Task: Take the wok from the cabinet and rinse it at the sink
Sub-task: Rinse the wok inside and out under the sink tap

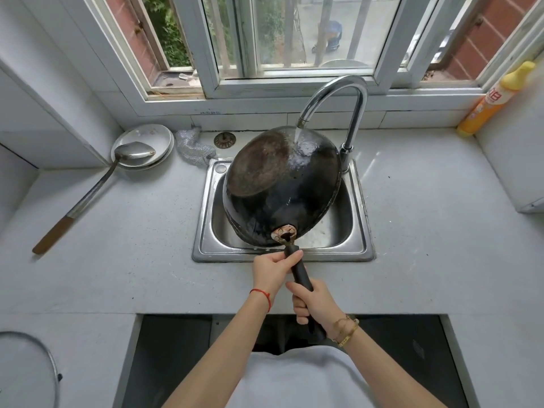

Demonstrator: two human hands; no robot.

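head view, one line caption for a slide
Both hands grip the wok handle, rinsing its upturned underside under the running faucet.

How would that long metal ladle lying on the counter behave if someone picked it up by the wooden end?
The ladle would probably stay stiff, since its long shaft looks like solid metal. It may feel bowl-heavy and tend to dip, as the wide bowl sits far from the wooden grip. Its bowl rests on the plates, so lifting it could make them clink or shift.

The wok (282,187) hangs bottom-up over the sink (206,254), under the tap (338,101); both hands hold its handle (300,272) in front. Left on the desk (441,231) a ladle (88,192) rests in a plate (159,134); a bottle (491,101) stands far right.
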